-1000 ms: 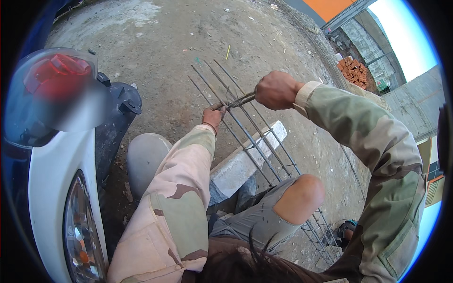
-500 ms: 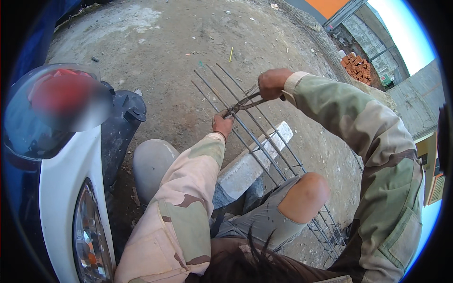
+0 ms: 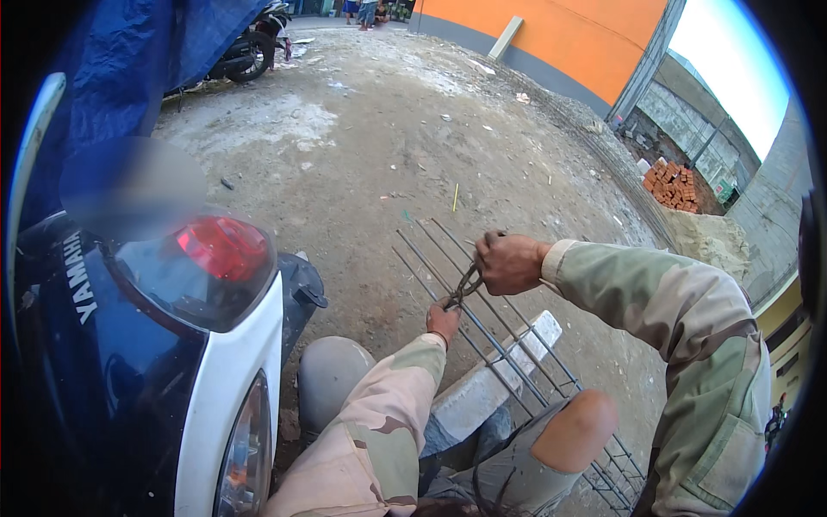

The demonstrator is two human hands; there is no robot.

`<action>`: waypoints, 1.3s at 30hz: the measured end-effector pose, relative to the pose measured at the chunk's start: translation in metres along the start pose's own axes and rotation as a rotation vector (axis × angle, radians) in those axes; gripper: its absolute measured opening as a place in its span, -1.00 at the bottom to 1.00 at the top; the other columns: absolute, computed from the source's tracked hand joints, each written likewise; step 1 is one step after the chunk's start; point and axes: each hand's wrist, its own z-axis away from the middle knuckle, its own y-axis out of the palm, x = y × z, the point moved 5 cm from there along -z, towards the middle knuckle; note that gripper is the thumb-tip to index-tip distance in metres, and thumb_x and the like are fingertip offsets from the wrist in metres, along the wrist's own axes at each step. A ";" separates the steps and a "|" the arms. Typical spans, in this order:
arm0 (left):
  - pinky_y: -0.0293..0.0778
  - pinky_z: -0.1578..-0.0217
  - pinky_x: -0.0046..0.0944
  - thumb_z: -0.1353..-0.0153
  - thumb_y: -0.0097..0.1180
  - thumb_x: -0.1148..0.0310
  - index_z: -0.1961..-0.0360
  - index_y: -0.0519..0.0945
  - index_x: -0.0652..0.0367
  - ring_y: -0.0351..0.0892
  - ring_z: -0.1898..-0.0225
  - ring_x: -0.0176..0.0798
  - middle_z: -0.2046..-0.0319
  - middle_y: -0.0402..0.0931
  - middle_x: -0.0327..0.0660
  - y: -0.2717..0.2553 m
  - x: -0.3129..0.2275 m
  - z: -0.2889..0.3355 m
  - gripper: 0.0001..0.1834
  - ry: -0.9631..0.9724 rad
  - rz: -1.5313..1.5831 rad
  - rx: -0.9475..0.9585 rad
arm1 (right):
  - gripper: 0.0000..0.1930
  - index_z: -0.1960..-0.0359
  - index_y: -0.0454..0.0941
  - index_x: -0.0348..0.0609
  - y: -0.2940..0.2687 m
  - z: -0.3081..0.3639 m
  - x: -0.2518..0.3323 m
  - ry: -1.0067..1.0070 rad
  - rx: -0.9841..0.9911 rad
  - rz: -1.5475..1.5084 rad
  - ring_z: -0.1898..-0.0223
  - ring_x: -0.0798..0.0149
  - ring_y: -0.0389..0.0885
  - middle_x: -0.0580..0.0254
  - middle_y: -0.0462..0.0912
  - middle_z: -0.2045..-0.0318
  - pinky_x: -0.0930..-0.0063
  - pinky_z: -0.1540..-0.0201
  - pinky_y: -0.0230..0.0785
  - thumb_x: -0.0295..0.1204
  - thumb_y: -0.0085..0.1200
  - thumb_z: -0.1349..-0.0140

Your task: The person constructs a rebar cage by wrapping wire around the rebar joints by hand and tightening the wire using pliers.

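Observation:
A long rebar cage (image 3: pixel 510 362) of thin steel bars slants from in front of me down past my right knee. My right hand (image 3: pixel 508 263) is closed on the handles of dark metal pincers (image 3: pixel 466 288), whose jaws point down to the left at the bars. My left hand (image 3: pixel 443 323) is closed at the cage beside the jaws and seems to grip a bar there; its fingertips are partly hidden. Under the cage lies a pale concrete block (image 3: pixel 469 401), between my bent knees.
Close on my left stands a motorbike (image 3: pixel 129 345) with a red rear light. Behind it hangs a blue tarp (image 3: pixel 121 103). A brick stack (image 3: pixel 672 185) and a sand pile (image 3: pixel 711 241) are at the far right, past an orange wall (image 3: pixel 551 43). People (image 3: pixel 366 13) stand far off.
The view has tilted up, bringing the far people and a parked motorbike into sight. My right hand has turned on the pincers, its knuckles now higher; my left hand stays at the bars.

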 end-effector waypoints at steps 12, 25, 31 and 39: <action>0.49 0.01 -0.21 -0.11 0.17 0.51 -0.04 0.60 0.38 0.66 0.08 -0.10 0.13 0.67 0.02 0.002 -0.003 -0.003 -0.57 0.041 -0.008 -0.027 | -0.79 0.23 0.73 -0.08 0.030 -0.002 -0.028 0.304 0.622 -0.779 0.09 -0.06 0.69 0.03 0.73 0.20 0.09 0.08 0.55 -0.32 0.19 -0.14; 0.48 0.04 -0.25 -0.10 0.06 0.56 -0.06 0.57 0.32 0.63 0.11 -0.16 0.13 0.63 -0.04 0.005 -0.004 0.000 -0.56 0.032 0.286 -0.287 | -0.74 0.38 0.61 -0.29 0.036 -0.002 -0.026 0.051 0.068 -0.502 0.44 0.04 0.71 0.01 0.67 0.54 0.13 0.36 0.54 -0.35 -0.02 -0.30; 0.49 0.01 -0.14 -0.19 0.06 0.40 -0.06 0.53 0.34 0.62 0.01 -0.03 0.07 0.61 0.08 -0.006 -0.044 0.017 -0.59 -0.083 0.473 -0.499 | -0.62 0.41 0.65 -0.24 0.094 0.056 0.034 0.615 0.622 -2.133 0.63 0.36 0.54 0.24 0.63 0.60 0.39 0.56 0.38 -0.19 0.01 -0.42; 0.48 -0.08 0.01 -0.10 0.16 0.13 0.04 0.52 0.43 0.60 -0.02 0.21 0.04 0.59 0.23 0.018 -0.040 0.020 -0.44 -0.514 -0.093 -0.401 | -0.70 0.32 0.58 -0.23 0.095 0.050 0.139 0.891 0.122 -2.923 0.63 0.43 0.52 0.24 0.63 0.51 0.52 0.60 0.37 -0.20 0.13 -0.38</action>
